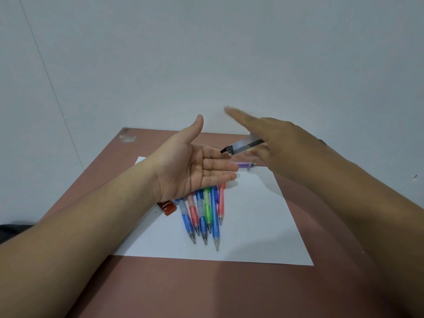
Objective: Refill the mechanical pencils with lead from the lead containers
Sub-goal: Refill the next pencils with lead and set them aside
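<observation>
So, risk first: leads [223, 150] poking from case [244, 146] could snap or miss palm, roll off paper [263, 216] if tipped too fast. Right hand [278, 145] grips case, tilted, spout just above left hand [195, 167] fingers. Left hand flat, palm up, holds nothing. Pencils [206, 212] fanned on paper below left hand, purple one [244, 165] apart, under right.

A reddish-brown table [206, 290] stands against a plain pale wall [206, 53].

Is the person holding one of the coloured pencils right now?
No, the pencils lie on the paper; the right hand grips a lead container.
</observation>
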